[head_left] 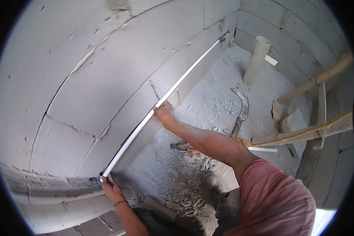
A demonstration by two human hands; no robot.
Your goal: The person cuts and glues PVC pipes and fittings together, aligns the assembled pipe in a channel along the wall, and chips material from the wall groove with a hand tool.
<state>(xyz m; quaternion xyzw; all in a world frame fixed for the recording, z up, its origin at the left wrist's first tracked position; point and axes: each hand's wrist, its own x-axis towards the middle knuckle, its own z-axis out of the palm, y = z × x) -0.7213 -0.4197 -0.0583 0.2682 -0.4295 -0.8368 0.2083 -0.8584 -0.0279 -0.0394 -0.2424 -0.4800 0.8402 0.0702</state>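
A long white pipe point(133, 135) runs along the block wall, slanting from the near left to the far corner. My right hand point(165, 114) is closed around its middle, fingers partly hidden behind it. Around the near end, my left hand point(113, 189) has its thumb and fingers closed, beside a small dark fitting point(94, 179) at the wall. The pipe's far end meets another dark fitting point(222, 39). Behind the pipe, a dark groove shows in the wall.
Rubble point(188, 181) covers the floor below my arms. Red-handled pliers point(183, 147) and a curved blade tool point(242, 110) lie there. A wide upright pipe point(257, 61) stands near the far wall. On the right are a wooden pole point(316, 80) and a rope point(303, 131).
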